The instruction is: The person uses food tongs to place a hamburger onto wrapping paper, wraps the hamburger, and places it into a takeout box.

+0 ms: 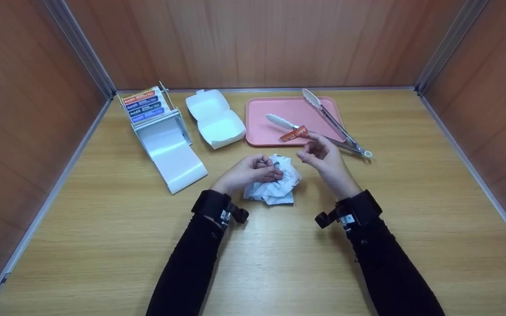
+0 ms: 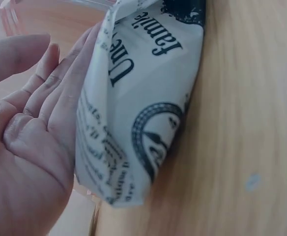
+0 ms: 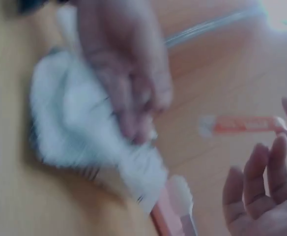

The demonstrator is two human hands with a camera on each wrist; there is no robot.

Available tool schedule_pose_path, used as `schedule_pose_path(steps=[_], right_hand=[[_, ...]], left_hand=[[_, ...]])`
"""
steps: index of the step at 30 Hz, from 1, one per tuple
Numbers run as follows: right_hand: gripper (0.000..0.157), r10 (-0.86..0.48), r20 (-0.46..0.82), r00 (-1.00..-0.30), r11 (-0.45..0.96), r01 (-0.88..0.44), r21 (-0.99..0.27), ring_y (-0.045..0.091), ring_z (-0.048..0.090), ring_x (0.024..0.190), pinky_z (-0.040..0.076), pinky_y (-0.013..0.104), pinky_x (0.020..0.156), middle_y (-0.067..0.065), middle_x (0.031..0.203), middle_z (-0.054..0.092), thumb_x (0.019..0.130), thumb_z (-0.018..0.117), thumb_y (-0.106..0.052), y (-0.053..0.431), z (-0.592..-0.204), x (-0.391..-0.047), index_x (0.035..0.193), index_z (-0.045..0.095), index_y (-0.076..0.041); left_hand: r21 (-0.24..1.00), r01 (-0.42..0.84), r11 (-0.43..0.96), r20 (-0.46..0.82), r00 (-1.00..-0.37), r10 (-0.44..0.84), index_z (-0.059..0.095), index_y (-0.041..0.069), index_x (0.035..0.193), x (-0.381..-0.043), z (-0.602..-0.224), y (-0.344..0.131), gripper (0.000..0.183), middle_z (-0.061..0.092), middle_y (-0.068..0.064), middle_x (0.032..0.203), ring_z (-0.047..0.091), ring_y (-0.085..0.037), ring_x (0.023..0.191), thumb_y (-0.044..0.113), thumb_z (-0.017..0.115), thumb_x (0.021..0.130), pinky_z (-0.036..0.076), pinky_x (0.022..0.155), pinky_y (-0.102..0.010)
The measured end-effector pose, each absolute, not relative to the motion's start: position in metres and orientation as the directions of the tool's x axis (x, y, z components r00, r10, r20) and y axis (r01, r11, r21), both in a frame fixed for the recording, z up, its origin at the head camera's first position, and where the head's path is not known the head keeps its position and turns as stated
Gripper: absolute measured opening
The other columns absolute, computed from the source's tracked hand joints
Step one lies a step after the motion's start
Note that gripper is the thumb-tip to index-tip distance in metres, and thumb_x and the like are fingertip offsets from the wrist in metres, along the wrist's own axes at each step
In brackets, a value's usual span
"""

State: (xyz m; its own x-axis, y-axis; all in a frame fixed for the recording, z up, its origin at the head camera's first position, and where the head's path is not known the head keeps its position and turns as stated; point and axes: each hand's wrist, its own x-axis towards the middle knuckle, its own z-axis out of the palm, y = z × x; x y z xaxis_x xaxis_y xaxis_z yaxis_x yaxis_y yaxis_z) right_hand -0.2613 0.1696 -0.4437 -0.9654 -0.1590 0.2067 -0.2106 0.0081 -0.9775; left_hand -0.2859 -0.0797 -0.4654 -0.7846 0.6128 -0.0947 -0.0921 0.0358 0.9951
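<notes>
A packet wrapped in white printed paper (image 1: 275, 184) lies on the table in front of me. Black lettering and a round emblem show on the printed paper (image 2: 138, 98) in the left wrist view; its contents are hidden. My left hand (image 1: 255, 170) rests against the packet's upper side, fingers loosely bent in the head view and lying along the paper up close. To the right, my right hand (image 1: 323, 162) is raised, with an orange sticker (image 1: 294, 134) clinging to its index fingertip. Thumb and index stand apart. The sticker (image 3: 244, 125) extends flat from the fingertip.
A label dispenser (image 1: 171, 149) with a white backing strip hanging forward stands at the left. Beside it sits an open white clamshell box (image 1: 220, 118). Metal tongs (image 1: 336, 123) lie spread across a pink tray (image 1: 259, 107). Wooden panels (image 1: 262, 44) enclose the table.
</notes>
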Motion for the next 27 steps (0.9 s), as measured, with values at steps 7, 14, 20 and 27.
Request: schedule_pose_path(steps=[7,14,20,27], right_hand=[[0.101,-0.354,0.201,-0.914,0.537,-0.374,-0.756,0.034,0.046,0.147,0.031,0.06,0.124,0.007,0.142,0.066,0.089,0.085,-0.004,0.155,-0.469,-0.261,0.17,0.028,-0.026],[0.095,-0.368,0.197,-0.909,0.621,-0.398,-0.675,0.033,0.051,0.14,0.029,0.059,0.123,-0.002,0.138,0.071,0.09,0.087,-0.011,0.153,-0.471,-0.258,0.168,0.035,-0.027],[0.099,-0.362,0.21,-0.908,0.626,-0.404,-0.667,0.039,0.053,0.14,0.035,0.061,0.121,0.008,0.139,0.07,0.087,0.089,-0.012,0.157,-0.472,-0.257,0.169,0.033,-0.019],[0.099,-0.26,0.111,-0.959,0.61,-0.252,-0.751,0.032,0.069,0.11,0.056,0.046,0.099,0.014,0.119,0.072,0.092,0.086,-0.015,0.16,-0.472,-0.261,0.171,0.026,-0.016]], left_hand=[[0.995,-0.087,0.038,-0.092,-0.789,0.608,0.058,0.003,0.111,-0.285,-0.465,-0.081,0.006,0.073,-0.027,0.123,0.073,-0.03,0.116,-0.001,0.055,0.109,0.057,0.106,-0.04],[0.987,0.029,0.155,-0.056,-0.855,0.516,0.066,-0.004,0.116,-0.281,-0.463,-0.072,0.021,0.074,-0.015,0.111,0.073,-0.02,0.1,-0.01,0.07,0.096,0.06,0.096,-0.034],[0.779,0.296,0.553,0.031,-0.899,0.437,0.08,0.0,0.119,-0.27,-0.453,-0.052,0.032,0.068,-0.008,0.116,0.066,-0.018,0.097,0.003,0.087,0.087,0.057,0.085,-0.029],[0.67,0.353,0.654,0.038,-0.895,0.445,0.077,0.001,0.125,-0.264,-0.451,-0.044,0.04,0.059,-0.006,0.118,0.064,-0.015,0.097,0.008,0.089,0.087,0.055,0.084,-0.027]])
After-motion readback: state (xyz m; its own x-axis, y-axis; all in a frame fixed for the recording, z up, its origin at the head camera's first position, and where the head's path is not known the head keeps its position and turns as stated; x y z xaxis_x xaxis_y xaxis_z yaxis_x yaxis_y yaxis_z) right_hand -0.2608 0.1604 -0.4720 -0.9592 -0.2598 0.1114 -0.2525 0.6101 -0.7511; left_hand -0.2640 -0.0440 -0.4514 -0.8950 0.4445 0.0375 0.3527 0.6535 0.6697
